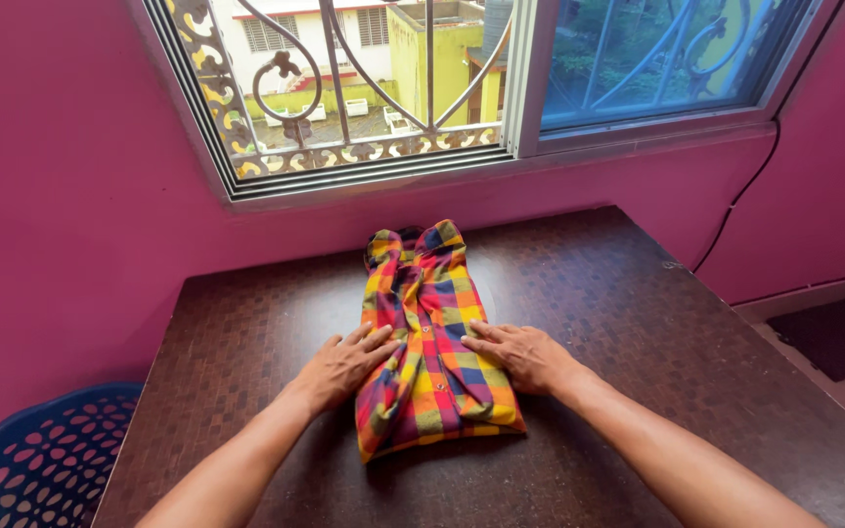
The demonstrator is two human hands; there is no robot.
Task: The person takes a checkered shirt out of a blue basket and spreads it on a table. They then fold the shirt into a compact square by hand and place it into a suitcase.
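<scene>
Between both hands' fingers, folded plaid shirt point(432, 337) in yellow, red, blue, left hand point(342, 367) and right hand point(523, 356) flat, fingers spread on its edges, brown counter point(638, 313)

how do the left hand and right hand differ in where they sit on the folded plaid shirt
The left hand lies on the left edge of the folded plaid shirt, its palm partly on the dark wooden table; the right hand lies on the right edge. The left hand's fingers point up and to the right, the right hand's fingers point to the left. Both lie flat, palm down, pressing the cloth.
</scene>
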